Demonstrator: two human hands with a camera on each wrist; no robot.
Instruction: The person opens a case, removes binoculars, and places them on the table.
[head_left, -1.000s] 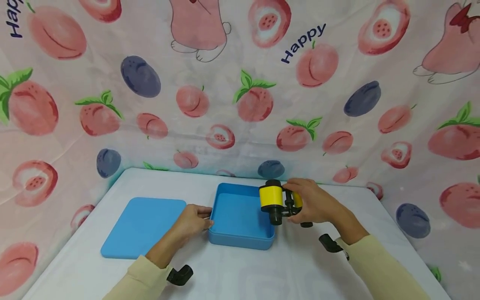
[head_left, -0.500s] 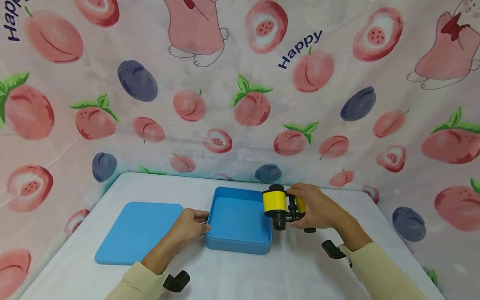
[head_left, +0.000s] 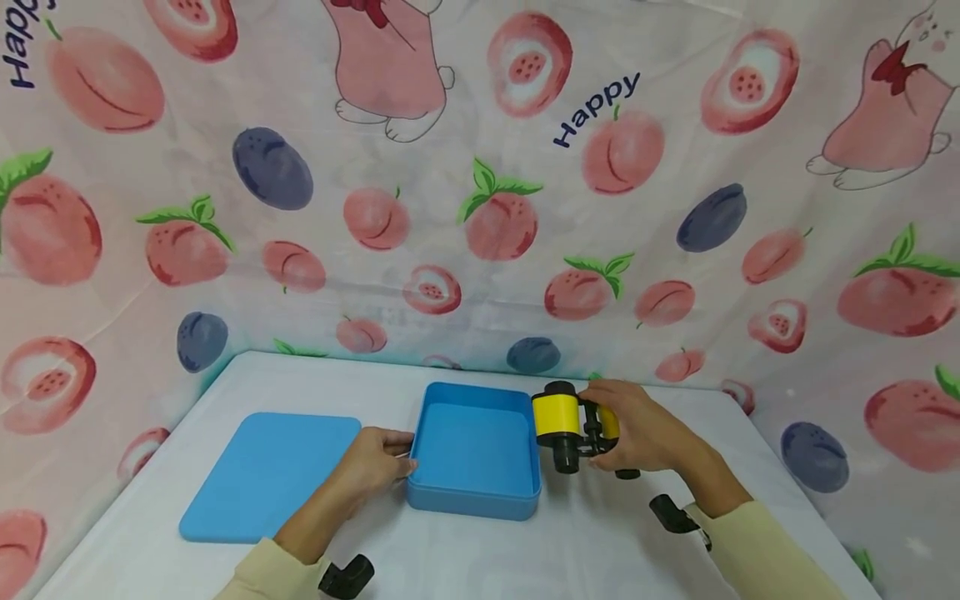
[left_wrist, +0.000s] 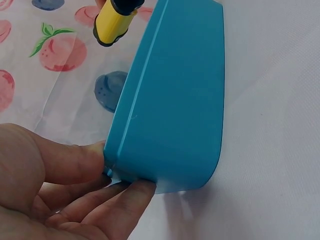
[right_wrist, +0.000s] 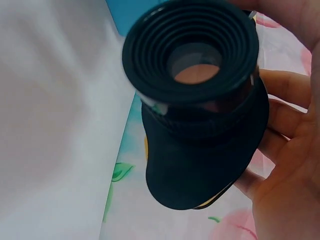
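A pair of yellow-and-black binoculars point(head_left: 557, 417) is in my right hand point(head_left: 648, 429), just right of the box and above the table. The right fingers grip the far barrel, and in the right wrist view a black eyepiece point(right_wrist: 192, 55) fills the foreground. An open blue box point(head_left: 474, 446) stands on the table with a bare inside. My left hand point(head_left: 375, 460) holds the box at its left side. In the left wrist view, the thumb point(left_wrist: 75, 162) is at the rim and the fingertips touch the outer wall.
A flat blue lid point(head_left: 273, 475) lies on the white-covered table point(head_left: 450, 558), left of the box. A fruit-patterned cloth point(head_left: 450, 208) hangs behind the table and along its sides. Dark wrist cameras point(head_left: 348, 577) stick out beside the sleeves.
The binoculars have moved a little to the right, from over the box's right edge to just beside it. The left hand stays at the box. The head view has tilted slightly up.
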